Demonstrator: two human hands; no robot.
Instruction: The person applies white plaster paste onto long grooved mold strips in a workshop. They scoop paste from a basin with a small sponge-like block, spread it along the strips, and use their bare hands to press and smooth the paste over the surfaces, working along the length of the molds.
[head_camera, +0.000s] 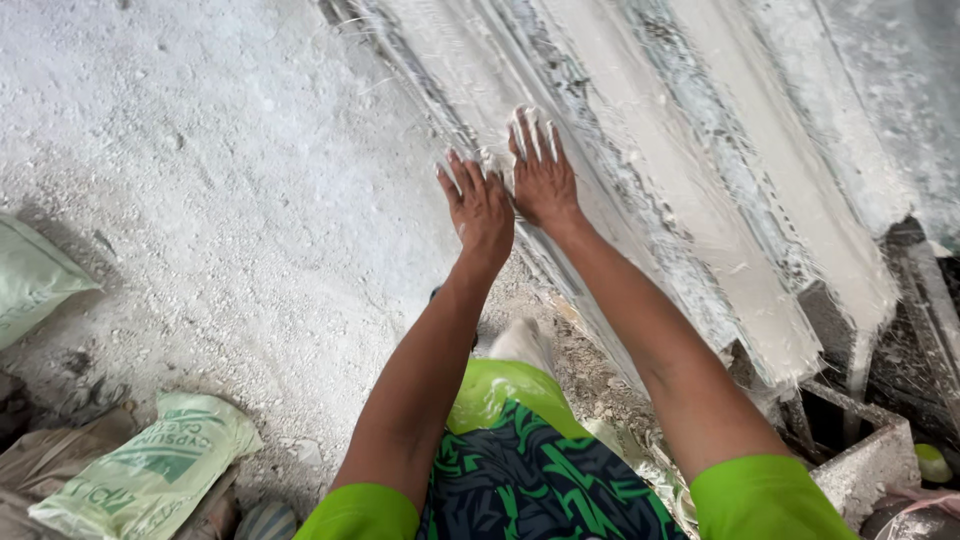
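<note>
- A long white plaster moulding (640, 190) with ridges lies tilted above the dusty floor (200, 150).
- Green sacks (150, 470) lie on the floor, well apart.
- The left hand (480, 205) and right hand (540, 165) press flat on the moulding, fingers spread, gripping nothing.

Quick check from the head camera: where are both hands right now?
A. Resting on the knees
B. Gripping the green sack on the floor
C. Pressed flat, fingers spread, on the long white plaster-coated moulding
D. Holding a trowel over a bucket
C: the left hand and right hand lie open, side by side, on the white ridged moulding; the green sack lies untouched on the floor.
</note>
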